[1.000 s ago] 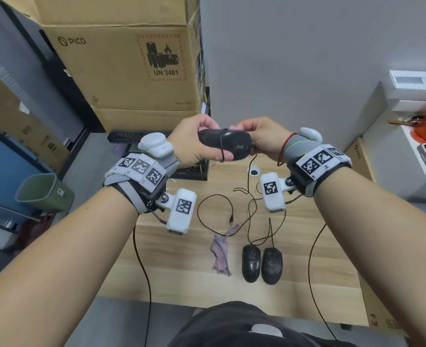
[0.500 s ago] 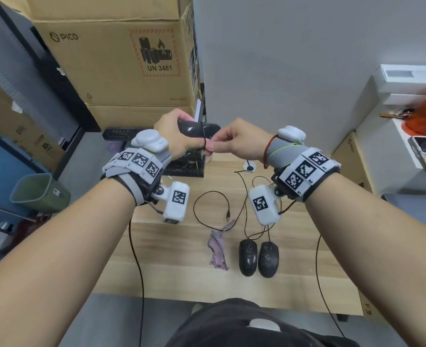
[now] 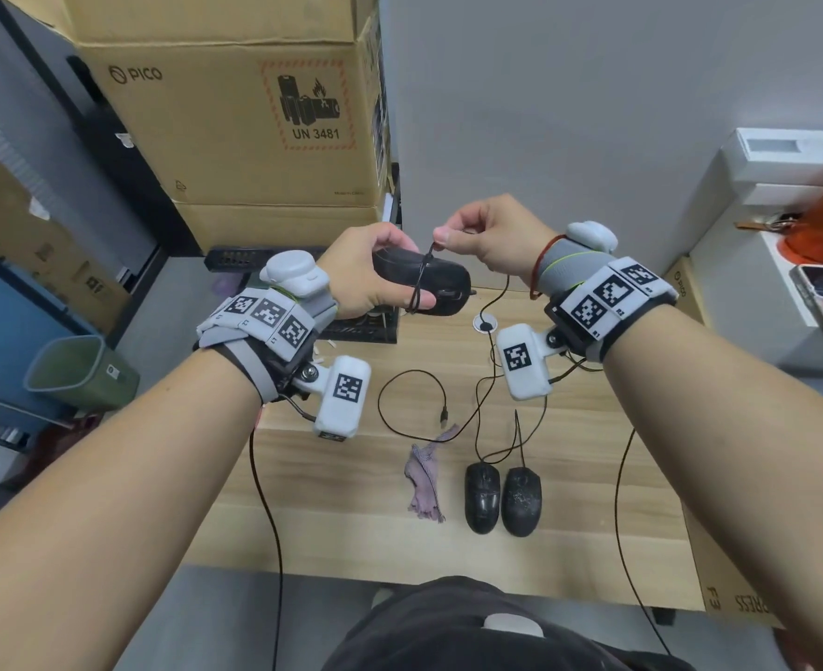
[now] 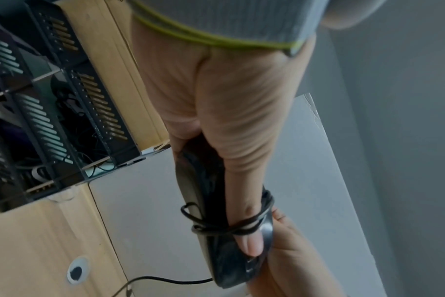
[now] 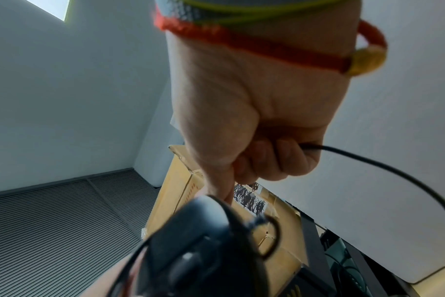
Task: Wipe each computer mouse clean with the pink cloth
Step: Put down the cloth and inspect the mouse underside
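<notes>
My left hand [image 3: 375, 278] grips a black wired mouse [image 3: 441, 288] in the air above the far side of the wooden table [image 3: 342, 496]; its cable [image 3: 419, 288] is looped round the mouse body and over my thumb [image 4: 249, 241]. My right hand [image 3: 487, 234] pinches that cable just above the mouse, fingers curled [image 5: 275, 158]. Two more black mice [image 3: 482, 496] [image 3: 522, 501] lie side by side near the table's front edge. The crumpled pink cloth [image 3: 424, 477] lies just left of them, held by no hand.
Loose mouse cables [image 3: 414, 404] trail across the table's middle. A black slotted crate [image 4: 51, 120] sits at the table's far left corner. Stacked cardboard boxes [image 3: 235, 128] rise behind it. A green bin [image 3: 80, 375] stands on the floor at left; a white shelf [image 3: 787, 196] at right.
My right hand has let go of the mouse body, taken the cable in a pinch and risen above the mouse. My left hand keeps gripping the mouse.
</notes>
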Demonstrator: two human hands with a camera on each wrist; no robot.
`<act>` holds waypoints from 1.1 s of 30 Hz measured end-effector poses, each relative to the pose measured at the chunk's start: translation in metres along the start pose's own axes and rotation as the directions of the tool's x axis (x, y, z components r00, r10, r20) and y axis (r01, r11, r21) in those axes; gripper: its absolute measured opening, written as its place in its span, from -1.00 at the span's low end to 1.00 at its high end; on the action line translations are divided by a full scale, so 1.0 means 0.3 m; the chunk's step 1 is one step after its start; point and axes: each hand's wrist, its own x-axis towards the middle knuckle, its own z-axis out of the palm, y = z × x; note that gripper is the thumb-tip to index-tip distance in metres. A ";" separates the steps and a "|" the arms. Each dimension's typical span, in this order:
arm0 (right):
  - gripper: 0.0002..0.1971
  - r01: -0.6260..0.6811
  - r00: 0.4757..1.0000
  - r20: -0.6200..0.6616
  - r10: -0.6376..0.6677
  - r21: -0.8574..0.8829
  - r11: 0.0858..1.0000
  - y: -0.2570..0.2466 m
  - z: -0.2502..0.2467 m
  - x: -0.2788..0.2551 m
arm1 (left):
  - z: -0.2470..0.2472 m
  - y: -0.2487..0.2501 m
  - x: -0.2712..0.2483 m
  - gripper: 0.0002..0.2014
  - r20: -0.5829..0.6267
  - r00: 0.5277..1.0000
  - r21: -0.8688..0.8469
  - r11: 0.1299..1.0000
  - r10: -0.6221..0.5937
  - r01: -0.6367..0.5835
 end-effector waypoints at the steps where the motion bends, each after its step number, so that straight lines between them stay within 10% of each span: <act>1: -0.73 -0.019 1.000 0.015 0.018 0.016 1.000 0.005 0.001 -0.003 | -0.001 0.008 -0.003 -0.53 0.009 1.000 -0.023 1.000 0.008 -0.008; 12: -0.74 -0.107 0.976 0.197 0.088 0.089 0.990 0.037 0.090 -0.069 | 0.015 0.027 0.020 -0.57 -0.230 0.973 -0.307 0.951 -0.033 -0.040; 17: -0.73 0.008 0.960 0.278 0.020 -0.098 0.995 -0.050 0.105 -0.116 | -0.002 -0.025 0.039 -0.49 -0.366 0.927 -0.103 0.993 -0.087 0.053; 23: -0.76 0.083 0.983 0.165 -0.075 -0.043 0.996 -0.095 0.037 -0.107 | -0.005 -0.048 0.028 -0.48 -0.278 0.955 0.164 0.975 -0.101 0.151; 33: -0.80 0.008 1.000 -0.017 -0.007 0.054 0.999 -0.032 -0.002 -0.039 | 0.012 0.025 -0.016 -0.54 0.005 1.000 -0.014 1.000 0.001 -0.001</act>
